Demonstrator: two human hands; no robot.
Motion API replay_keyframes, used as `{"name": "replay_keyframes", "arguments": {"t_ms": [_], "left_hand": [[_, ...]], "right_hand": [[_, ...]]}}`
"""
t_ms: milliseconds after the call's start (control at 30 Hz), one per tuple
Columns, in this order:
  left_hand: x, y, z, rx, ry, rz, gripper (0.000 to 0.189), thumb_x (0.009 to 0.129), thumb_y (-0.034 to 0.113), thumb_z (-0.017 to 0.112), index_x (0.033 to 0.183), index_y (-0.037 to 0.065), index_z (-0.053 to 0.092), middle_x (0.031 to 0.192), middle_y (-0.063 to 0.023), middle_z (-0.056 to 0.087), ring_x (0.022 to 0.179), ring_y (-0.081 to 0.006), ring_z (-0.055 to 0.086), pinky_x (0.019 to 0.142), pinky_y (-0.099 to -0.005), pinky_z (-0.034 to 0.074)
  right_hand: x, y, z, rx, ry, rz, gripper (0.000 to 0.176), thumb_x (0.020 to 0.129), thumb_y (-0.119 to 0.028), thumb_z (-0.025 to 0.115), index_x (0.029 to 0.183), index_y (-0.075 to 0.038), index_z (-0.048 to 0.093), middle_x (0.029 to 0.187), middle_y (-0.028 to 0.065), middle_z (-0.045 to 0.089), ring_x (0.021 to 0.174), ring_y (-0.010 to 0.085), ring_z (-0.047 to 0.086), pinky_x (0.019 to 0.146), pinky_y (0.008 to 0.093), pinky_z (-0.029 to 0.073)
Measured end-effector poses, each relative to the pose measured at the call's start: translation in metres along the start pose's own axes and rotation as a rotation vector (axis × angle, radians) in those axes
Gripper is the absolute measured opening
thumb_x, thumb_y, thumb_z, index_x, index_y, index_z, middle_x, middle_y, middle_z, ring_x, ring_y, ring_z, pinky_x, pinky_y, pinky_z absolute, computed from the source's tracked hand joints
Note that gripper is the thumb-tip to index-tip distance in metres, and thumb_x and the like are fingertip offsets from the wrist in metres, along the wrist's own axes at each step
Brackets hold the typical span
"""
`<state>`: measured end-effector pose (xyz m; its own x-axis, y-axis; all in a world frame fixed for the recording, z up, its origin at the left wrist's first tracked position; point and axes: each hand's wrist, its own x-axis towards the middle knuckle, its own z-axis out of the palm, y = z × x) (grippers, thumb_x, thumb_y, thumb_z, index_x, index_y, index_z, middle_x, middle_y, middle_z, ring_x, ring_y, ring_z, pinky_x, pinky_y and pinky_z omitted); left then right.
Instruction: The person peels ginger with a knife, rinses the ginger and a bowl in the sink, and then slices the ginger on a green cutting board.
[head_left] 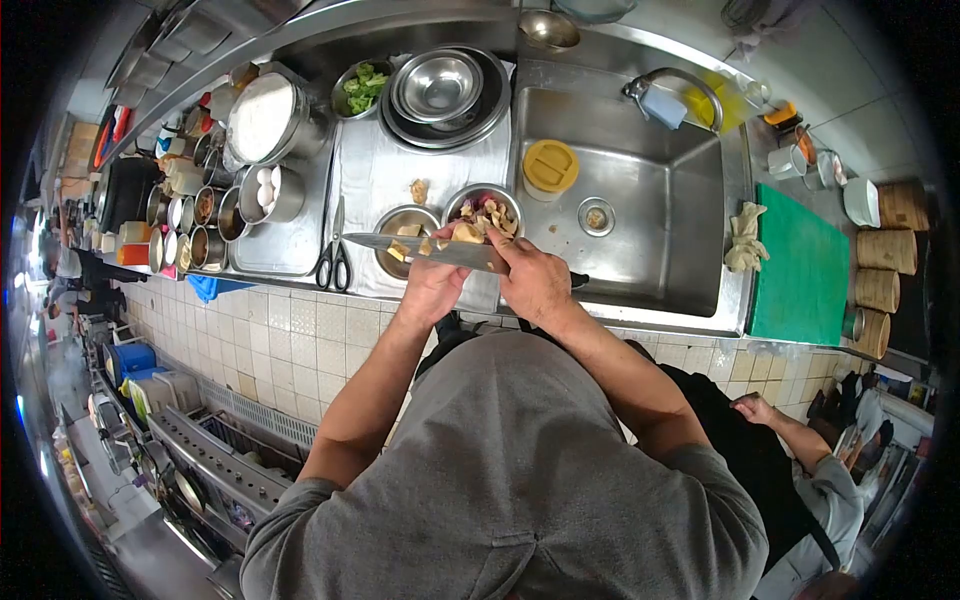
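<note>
My right hand [536, 280] grips a large kitchen knife [455, 252], its broad blade pointing left and its dark handle sticking out past the hand. Beneath the blade, my left hand [437, 286] is closed around a pale peeled piece that looks like ginger [466, 233]; the blade hides most of its fingers. Small pale bits cling to the blade. Behind the knife stand two metal bowls: the left bowl [384, 226] has a few yellowish pieces in it, and the right bowl [449, 203] holds purple and pale peelings or pieces. A knobbly pale lump [418, 189] lies on the white cloth.
Black-handled scissors [334, 268] lie left of the bowls. Behind are stacked metal bowls [440, 88] and a bowl of greens [364, 90]. A pot of eggs [285, 195] stands left. Rightward are the sink [660, 230], a yellow-lidded container [551, 168] and a green board [800, 265]. Another person's hand [755, 408] is at right.
</note>
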<state>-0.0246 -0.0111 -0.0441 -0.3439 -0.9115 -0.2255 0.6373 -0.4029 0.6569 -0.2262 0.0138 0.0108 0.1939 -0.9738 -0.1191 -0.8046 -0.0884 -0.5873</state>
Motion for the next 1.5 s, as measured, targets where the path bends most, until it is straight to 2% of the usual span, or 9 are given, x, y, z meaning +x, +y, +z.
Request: {"name": "replay_keyframes", "arguments": {"t_ms": [200, 400, 500, 733, 833, 933, 1033, 1267, 1500], "left_hand": [[-0.004, 0.004, 0.002, -0.013, 0.011, -0.048, 0.047, 0.097, 0.006, 0.069, 0.140, 0.001, 0.051, 0.136, -0.0099, 0.062, 0.125, -0.0197, 0.061, 0.110, -0.0369, 0.050], [-0.010, 0.014, -0.003, 0.010, -0.046, -0.102, 0.039, 0.098, 0.002, 0.065, 0.136, 0.002, 0.056, 0.135, -0.0138, 0.064, 0.124, -0.0221, 0.064, 0.111, -0.0380, 0.051], [-0.005, 0.012, -0.004, 0.058, -0.018, -0.089, 0.040, 0.099, 0.003, 0.065, 0.137, 0.002, 0.056, 0.135, -0.0130, 0.064, 0.122, -0.0223, 0.064, 0.110, -0.0371, 0.052], [0.003, 0.001, -0.001, 0.068, -0.071, -0.051, 0.042, 0.099, 0.004, 0.066, 0.139, 0.003, 0.055, 0.132, -0.0101, 0.066, 0.122, -0.0204, 0.064, 0.108, -0.0367, 0.052], [0.001, 0.003, 0.004, 0.041, 0.011, -0.055, 0.042, 0.096, 0.002, 0.069, 0.137, 0.002, 0.056, 0.127, -0.0081, 0.067, 0.115, -0.0179, 0.066, 0.101, -0.0342, 0.054], [-0.003, 0.010, -0.007, 0.015, 0.026, -0.081, 0.045, 0.096, 0.002, 0.069, 0.138, 0.002, 0.055, 0.128, -0.0099, 0.067, 0.116, -0.0217, 0.066, 0.103, -0.0370, 0.054], [-0.008, 0.018, -0.011, 0.013, -0.092, -0.094, 0.047, 0.097, -0.001, 0.066, 0.142, 0.002, 0.053, 0.134, -0.0128, 0.064, 0.125, -0.0277, 0.063, 0.112, -0.0408, 0.051], [-0.002, 0.016, 0.002, 0.025, -0.021, -0.085, 0.049, 0.097, -0.002, 0.064, 0.144, -0.001, 0.050, 0.134, -0.0140, 0.064, 0.122, -0.0275, 0.065, 0.109, -0.0410, 0.053], [0.001, 0.002, -0.002, 0.078, -0.008, -0.059, 0.048, 0.097, 0.003, 0.068, 0.142, 0.001, 0.052, 0.134, -0.0118, 0.062, 0.125, -0.0230, 0.061, 0.109, -0.0406, 0.049]], "right_hand": [[0.005, 0.006, -0.001, 0.005, -0.028, 0.048, 0.063, 0.090, -0.019, 0.061, 0.152, -0.026, 0.050, 0.120, 0.0169, 0.070, 0.097, 0.0369, 0.073, 0.084, 0.0483, 0.060], [0.012, 0.067, 0.015, -0.032, -0.042, 0.135, 0.058, 0.093, -0.021, 0.055, 0.151, -0.028, 0.052, 0.117, 0.0173, 0.070, 0.102, 0.0382, 0.071, 0.090, 0.0504, 0.056], [0.007, 0.066, 0.009, -0.029, -0.068, 0.166, 0.057, 0.094, -0.021, 0.056, 0.150, -0.027, 0.052, 0.115, 0.0172, 0.071, 0.100, 0.0377, 0.071, 0.088, 0.0496, 0.057], [-0.003, 0.017, 0.006, 0.080, 0.010, 0.008, 0.056, 0.094, -0.023, 0.060, 0.150, -0.027, 0.053, 0.112, 0.0158, 0.072, 0.099, 0.0355, 0.072, 0.084, 0.0487, 0.058], [0.002, 0.021, 0.005, 0.068, 0.002, 0.010, 0.056, 0.094, -0.022, 0.059, 0.150, -0.026, 0.053, 0.112, 0.0157, 0.072, 0.098, 0.0356, 0.072, 0.085, 0.0483, 0.058], [0.006, 0.044, 0.005, -0.004, -0.117, 0.111, 0.059, 0.092, -0.019, 0.057, 0.151, -0.025, 0.052, 0.116, 0.0156, 0.072, 0.100, 0.0356, 0.072, 0.088, 0.0486, 0.057], [0.010, 0.069, 0.005, -0.014, -0.170, 0.189, 0.063, 0.088, -0.016, 0.055, 0.151, -0.026, 0.053, 0.119, 0.0158, 0.073, 0.105, 0.0369, 0.071, 0.092, 0.0487, 0.055], [0.009, 0.067, 0.009, 0.037, -0.140, 0.243, 0.059, 0.093, -0.020, 0.055, 0.151, -0.029, 0.053, 0.112, 0.0164, 0.073, 0.103, 0.0372, 0.070, 0.090, 0.0489, 0.055], [-0.004, 0.018, 0.002, 0.054, 0.011, 0.022, 0.060, 0.093, -0.021, 0.062, 0.151, -0.030, 0.052, 0.111, 0.0148, 0.072, 0.093, 0.0351, 0.073, 0.080, 0.0489, 0.060]]}}
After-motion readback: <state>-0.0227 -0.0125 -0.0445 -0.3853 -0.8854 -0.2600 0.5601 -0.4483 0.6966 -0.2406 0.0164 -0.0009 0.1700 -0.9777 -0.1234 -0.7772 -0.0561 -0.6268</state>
